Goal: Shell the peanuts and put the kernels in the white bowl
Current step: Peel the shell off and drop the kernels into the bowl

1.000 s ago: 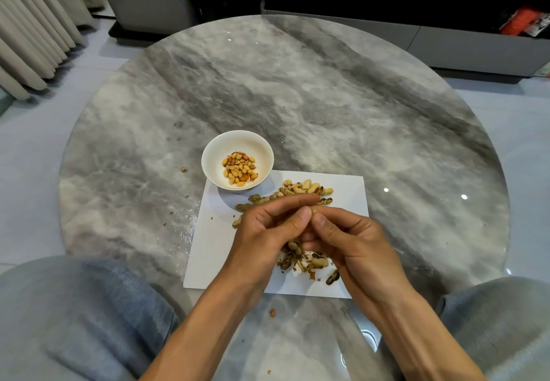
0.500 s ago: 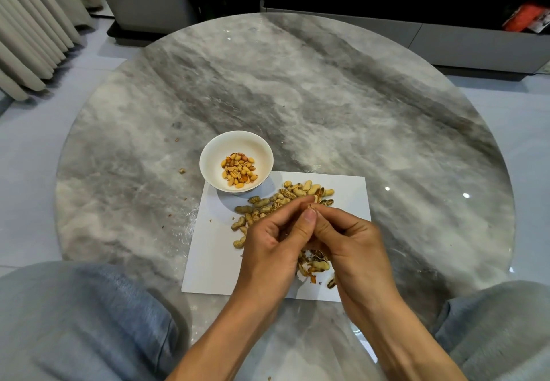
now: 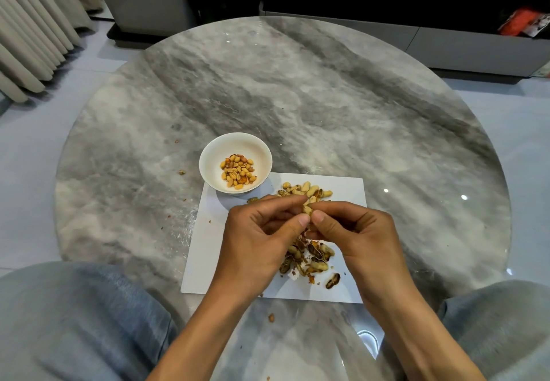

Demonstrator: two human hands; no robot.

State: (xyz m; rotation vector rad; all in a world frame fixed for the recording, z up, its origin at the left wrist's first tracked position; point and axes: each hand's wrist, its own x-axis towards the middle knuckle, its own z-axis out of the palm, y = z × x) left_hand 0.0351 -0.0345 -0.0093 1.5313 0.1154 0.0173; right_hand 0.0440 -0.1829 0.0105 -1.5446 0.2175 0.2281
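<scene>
Two hands are pinched on one peanut at mid-frame: the left hand and the right hand, thumbs side by side. Its long axis is stood roughly upright in the picture. The white bowl is found up-left, nearer the left hand.

The thumbs have parted, baring the peanut between them.

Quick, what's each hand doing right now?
Left hand: pinching the peanut with thumb and fingers.
Right hand: pinching the same peanut from the other side.
</scene>
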